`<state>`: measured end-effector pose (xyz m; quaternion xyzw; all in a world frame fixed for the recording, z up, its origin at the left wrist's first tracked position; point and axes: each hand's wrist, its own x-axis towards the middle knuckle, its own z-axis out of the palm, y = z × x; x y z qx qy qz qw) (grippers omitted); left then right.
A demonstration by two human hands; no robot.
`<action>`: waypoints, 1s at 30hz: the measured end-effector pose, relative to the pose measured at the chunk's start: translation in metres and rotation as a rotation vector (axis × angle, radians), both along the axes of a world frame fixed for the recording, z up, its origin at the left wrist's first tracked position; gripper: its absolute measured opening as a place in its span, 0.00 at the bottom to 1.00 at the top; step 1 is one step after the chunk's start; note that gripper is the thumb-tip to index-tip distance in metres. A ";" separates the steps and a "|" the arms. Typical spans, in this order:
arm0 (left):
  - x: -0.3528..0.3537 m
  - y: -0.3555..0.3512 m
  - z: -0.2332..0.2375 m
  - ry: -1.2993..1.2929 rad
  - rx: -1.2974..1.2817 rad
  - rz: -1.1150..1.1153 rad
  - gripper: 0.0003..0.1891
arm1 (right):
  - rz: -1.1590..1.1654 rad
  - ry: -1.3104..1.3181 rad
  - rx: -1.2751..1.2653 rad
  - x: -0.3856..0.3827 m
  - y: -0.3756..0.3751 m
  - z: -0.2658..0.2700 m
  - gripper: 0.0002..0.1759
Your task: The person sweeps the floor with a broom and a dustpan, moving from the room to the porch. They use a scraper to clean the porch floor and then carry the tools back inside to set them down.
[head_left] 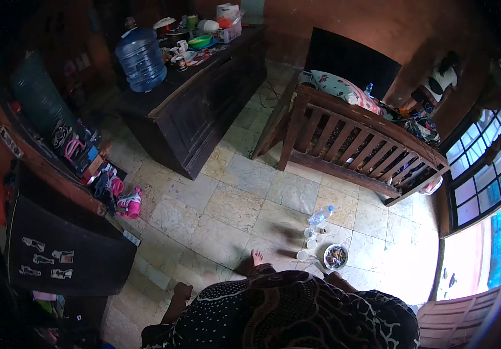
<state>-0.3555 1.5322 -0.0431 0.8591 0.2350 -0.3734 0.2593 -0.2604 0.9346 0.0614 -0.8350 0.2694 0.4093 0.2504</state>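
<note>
My left hand [183,290] is low at the left, beside the dark patterned clothing [274,314], over the tiled floor. It is dark and small, and its fingers cannot be made out. Only part of my right hand [333,276] shows at the clothing's edge, just below a round metal bowl [336,256] of small dark pieces; its fingers are hidden. Left of the bowl, clear cups [302,255] and a clear plastic bottle with a blue cap [321,216] are on the floor. A bare foot [257,257] shows in front of the clothing.
A dark wooden counter [175,128] holds a large blue water bottle [140,60] and dishes. A slatted wooden bench [349,145] with a pillow [343,90] stands before a black screen [349,61]. Pink shoes [129,203] lie at the left; a bright doorway [471,256] is right.
</note>
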 end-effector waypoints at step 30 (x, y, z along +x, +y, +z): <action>0.381 0.226 0.028 -0.320 0.370 -1.210 0.17 | -0.317 0.030 0.217 0.243 0.173 -0.064 0.16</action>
